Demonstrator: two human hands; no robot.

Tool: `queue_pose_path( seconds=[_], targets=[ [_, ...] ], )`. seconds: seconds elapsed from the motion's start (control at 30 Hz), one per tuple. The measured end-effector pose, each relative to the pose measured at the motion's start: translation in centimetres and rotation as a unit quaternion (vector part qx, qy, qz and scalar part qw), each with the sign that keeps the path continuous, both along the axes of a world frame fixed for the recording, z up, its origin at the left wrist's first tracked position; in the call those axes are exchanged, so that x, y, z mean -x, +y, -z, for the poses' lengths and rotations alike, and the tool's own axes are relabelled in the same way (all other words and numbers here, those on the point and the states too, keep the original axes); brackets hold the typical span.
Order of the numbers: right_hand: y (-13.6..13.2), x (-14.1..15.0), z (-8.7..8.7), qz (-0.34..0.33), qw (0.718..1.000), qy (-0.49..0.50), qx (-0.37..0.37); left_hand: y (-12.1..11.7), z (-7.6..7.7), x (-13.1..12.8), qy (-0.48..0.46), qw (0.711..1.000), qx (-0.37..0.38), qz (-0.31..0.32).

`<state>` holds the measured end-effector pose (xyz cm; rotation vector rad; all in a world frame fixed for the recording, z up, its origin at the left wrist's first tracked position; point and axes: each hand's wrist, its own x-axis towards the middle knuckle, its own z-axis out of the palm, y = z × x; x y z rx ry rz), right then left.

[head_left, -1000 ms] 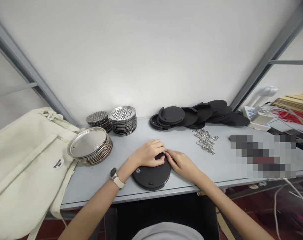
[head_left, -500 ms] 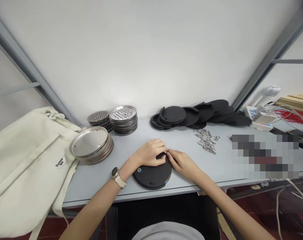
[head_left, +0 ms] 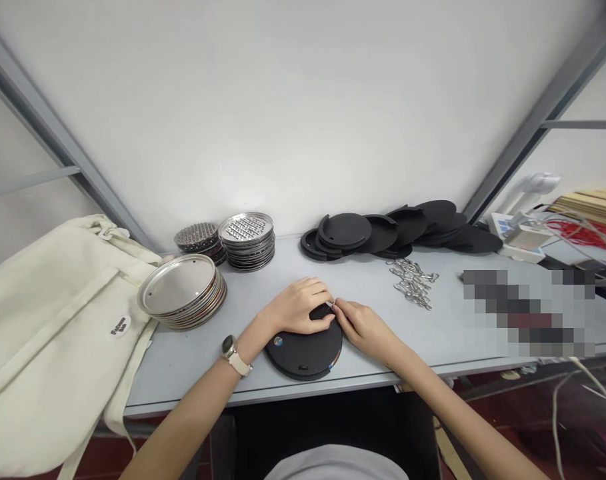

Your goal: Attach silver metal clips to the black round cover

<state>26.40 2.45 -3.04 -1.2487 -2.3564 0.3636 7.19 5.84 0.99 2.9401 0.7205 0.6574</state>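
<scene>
A round black disc (head_left: pixel 303 350) lies flat near the table's front edge, with a small coloured dot on its left side. My left hand (head_left: pixel 297 307) rests on the disc's far edge, fingers curled and pressing down on it. My right hand (head_left: pixel 363 325) sits just right of it, thumb and forefinger pinched on a small metal piece (head_left: pixel 331 304) at the disc's rim. The fingertips of both hands meet there. A watch is on my left wrist.
On the grey table (head_left: pixel 193 360): a stack of metal plates (head_left: pixel 180 293) at left, two stacks of perforated metal discs (head_left: pixel 245 239) behind, a spread of black discs (head_left: pixel 397 230) at the back, a heap of metal clips (head_left: pixel 413 283). A cream bag (head_left: pixel 47 320) lies far left; cables and boxes far right.
Both hands stay at the disc's far rim with only tiny finger movement. The small metal piece now shows between the fingertips.
</scene>
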Motion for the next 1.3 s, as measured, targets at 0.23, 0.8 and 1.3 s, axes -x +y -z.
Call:
queue_pose_path(
  seconds=[0.23,0.8,1.3],
  targets=[
    [-0.05,0.02,-0.08,-0.004,1.0,0.005,0.003,0.02,-0.08,-0.02,-0.003,1.0,0.019,0.003],
    [0.17,-0.04,0.31,-0.001,1.0,0.006,-0.009,0.08,0.05,-0.45,0.013,1.0,0.0,0.003],
    [0.2,0.02,0.24,0.003,1.0,-0.001,-0.005,0.09,0.16,-0.57,0.011,1.0,0.002,0.004]
  ],
)
